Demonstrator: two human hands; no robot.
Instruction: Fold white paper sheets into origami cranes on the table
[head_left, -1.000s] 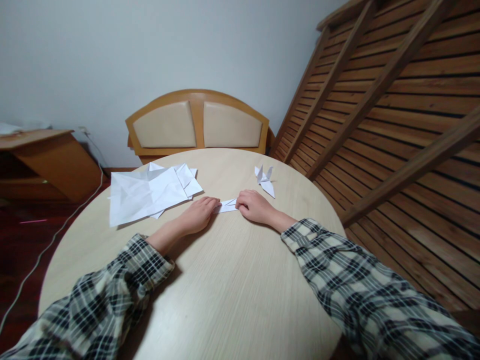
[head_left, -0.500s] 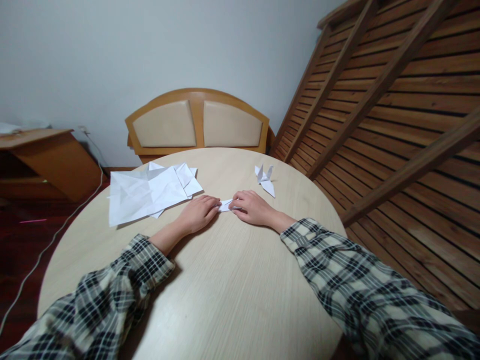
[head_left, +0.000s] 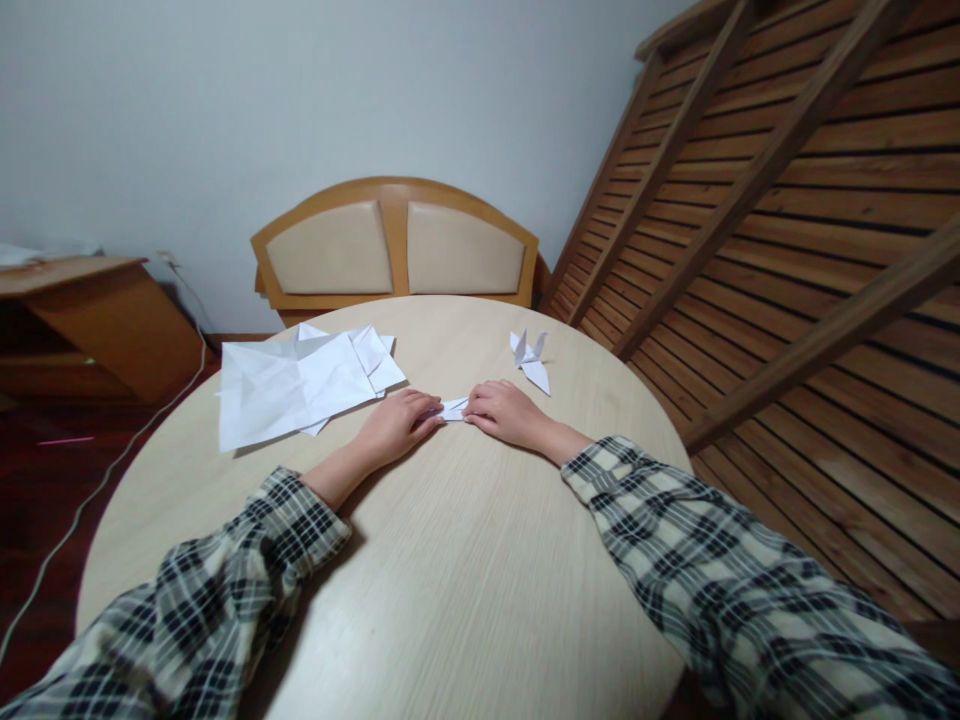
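Between my hands lies a small piece of folded white paper (head_left: pixel 454 409), low on the table top. My left hand (head_left: pixel 400 424) grips its left end, thumb and fingers closed together. At the other end my right hand (head_left: pixel 508 413) has its fingers closed on the paper too. Only the middle of the folded paper shows; both ends are under my fingers. A finished-looking white paper crane (head_left: pixel 531 358) stands a little beyond my right hand. Left of my left hand, several creased white paper sheets (head_left: pixel 289 390) lie overlapping.
The round pale wooden table (head_left: pixel 450 580) carries all the paper. Behind it stands a wooden headboard (head_left: pixel 396 235) with two cream panels. A slatted wooden frame (head_left: pixel 787 260) leans on the right. At the left are a desk (head_left: pixel 97 320) and a white cable (head_left: pixel 112 470) along the floor.
My right fingers have drawn slightly to the right along the folded paper, so a bit more of its middle shows. My left hand has shifted only slightly.
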